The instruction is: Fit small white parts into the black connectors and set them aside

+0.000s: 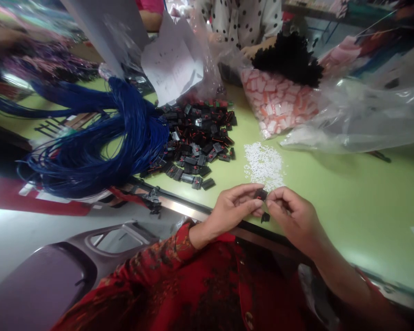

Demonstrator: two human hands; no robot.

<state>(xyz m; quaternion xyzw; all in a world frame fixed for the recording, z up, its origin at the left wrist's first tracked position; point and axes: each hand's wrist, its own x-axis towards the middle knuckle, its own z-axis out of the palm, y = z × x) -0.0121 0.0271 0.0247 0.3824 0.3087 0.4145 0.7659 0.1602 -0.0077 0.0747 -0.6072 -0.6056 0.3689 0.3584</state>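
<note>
Pale green worktop (345, 184) with a lot going on: blue wire bundle (124, 133) sprawled on the left, heap of black connector housings (200, 133) beside it, bag of pink and white plastic parts (279, 103) on the far side, and someone in a polka-dot top (243, 20) beyond that.

The bit being worked on is one small black connector housing (261, 194) with a speck of red on it, held up over the near edge, just on the near side of the tiny white pieces (265, 163). Left hand (232, 207) has it clamped between thumb and fingers. Right hand (295, 216) has thumb and forefinger pinched together just beside its right side; can't tell if there's a tiny piece in there. Another small black part (265, 217) sits just below.

Handling-wise, it looks like hard plastic, probably next to no weight, stiff, maybe a bit slick. Best hold is likely the long sides, open face left free, with a light squeeze. The body should take a pinch fine, but any thin latch could snap if pushed sideways. Those white bits look fiddly, so fingertips only.
</note>
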